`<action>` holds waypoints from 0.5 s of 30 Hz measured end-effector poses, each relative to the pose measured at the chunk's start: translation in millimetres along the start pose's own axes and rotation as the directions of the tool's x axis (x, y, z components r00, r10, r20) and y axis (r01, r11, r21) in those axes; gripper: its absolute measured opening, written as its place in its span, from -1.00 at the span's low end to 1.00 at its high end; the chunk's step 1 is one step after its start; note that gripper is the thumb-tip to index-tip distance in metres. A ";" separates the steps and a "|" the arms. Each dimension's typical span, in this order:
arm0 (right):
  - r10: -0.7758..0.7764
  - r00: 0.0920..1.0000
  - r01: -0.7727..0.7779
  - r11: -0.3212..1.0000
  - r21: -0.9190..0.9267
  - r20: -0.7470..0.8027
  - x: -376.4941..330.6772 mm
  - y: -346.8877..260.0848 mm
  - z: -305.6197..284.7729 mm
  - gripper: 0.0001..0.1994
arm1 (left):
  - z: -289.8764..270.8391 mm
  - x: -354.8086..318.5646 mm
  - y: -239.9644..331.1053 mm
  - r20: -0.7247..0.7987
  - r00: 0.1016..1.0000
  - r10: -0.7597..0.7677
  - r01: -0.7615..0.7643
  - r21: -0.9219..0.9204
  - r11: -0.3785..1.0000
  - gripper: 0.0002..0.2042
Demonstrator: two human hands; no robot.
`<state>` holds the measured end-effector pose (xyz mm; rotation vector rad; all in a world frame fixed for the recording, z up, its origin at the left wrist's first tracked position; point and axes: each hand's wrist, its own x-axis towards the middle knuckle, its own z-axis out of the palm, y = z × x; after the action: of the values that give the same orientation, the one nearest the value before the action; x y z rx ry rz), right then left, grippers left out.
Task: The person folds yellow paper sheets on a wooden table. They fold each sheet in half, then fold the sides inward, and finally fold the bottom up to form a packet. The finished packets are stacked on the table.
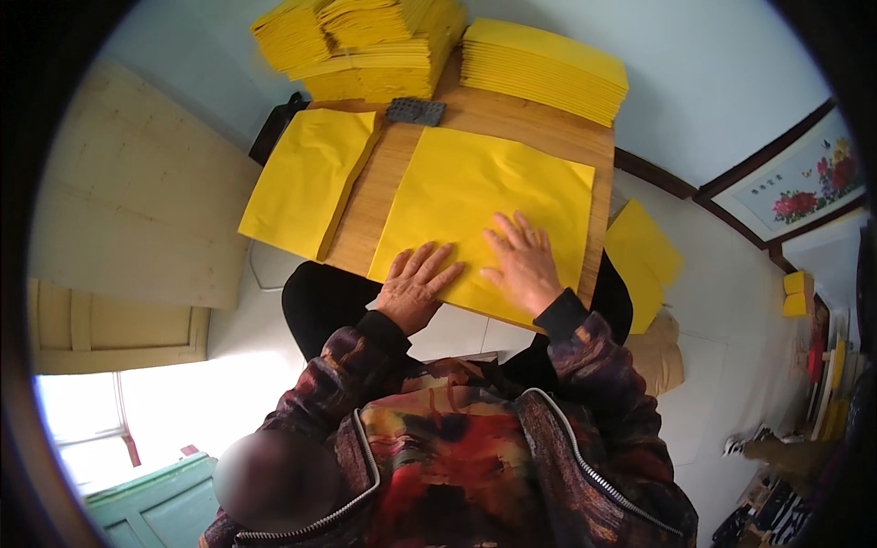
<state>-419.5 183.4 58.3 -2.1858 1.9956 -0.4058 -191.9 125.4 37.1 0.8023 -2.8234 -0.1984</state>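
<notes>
A large yellow sheet of paper [493,183] lies on the wooden table [361,205] in front of me. My left hand [416,288] rests on its near left edge, fingers spread. Further right, my right hand [525,265] lies on the sheet's surface with its fingers stretched out and apart. Neither hand holds anything. To the left of the sheet sits a stack of smaller yellow folded paper [306,178], slightly overhanging the table's edge. Behind the sheet is a small dark grey block with a bumpy surface [416,111]; its kind is unclear.
A tall uneven pile of yellow paper [365,64] stands at the back left, and a neat stack [544,68] at the back right. Yellow sheets [639,260] lie low to the table's right, above brown material [658,356]. A framed flower picture [795,178] is at the right wall.
</notes>
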 end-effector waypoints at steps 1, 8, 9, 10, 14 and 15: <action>-0.012 1.000 0.012 1.000 0.024 0.015 -2.3 -11.6 3.8 -0.41 | -0.5 -0.7 1.0 0.012 1.000 -0.015 0.015 -0.009 1.000 -0.29; 0.065 0.998 -0.065 0.995 0.073 0.013 -28.9 -5.1 3.4 -0.37 | 2.6 -3.2 0.4 -0.019 0.999 -0.036 0.035 -0.027 0.999 -0.36; 0.045 0.999 -0.045 0.998 0.049 -0.002 -35.6 -3.9 3.0 -0.36 | 3.9 -3.5 -0.3 -0.019 0.999 -0.030 0.030 -0.024 0.999 -0.36; 0.057 0.998 -0.058 0.998 0.029 0.019 -41.8 -5.8 4.9 -0.35 | 5.0 -4.2 -1.1 -0.012 0.999 -0.036 0.035 -0.012 0.999 -0.36; 0.033 0.999 -0.033 0.999 -0.001 -0.020 -55.8 -9.0 9.5 -0.34 | 8.3 -2.5 -1.9 -0.073 0.997 -0.015 0.016 0.005 1.000 -0.32; 0.035 0.999 -0.035 0.999 0.008 -0.022 -55.4 -8.9 9.9 -0.35 | 7.7 -2.7 -0.9 -0.074 0.997 -0.010 0.011 0.013 1.000 -0.29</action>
<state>-412.2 238.6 46.2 -2.1484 2.0370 -0.4344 -191.0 126.6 29.1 0.8110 -2.7548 -0.1488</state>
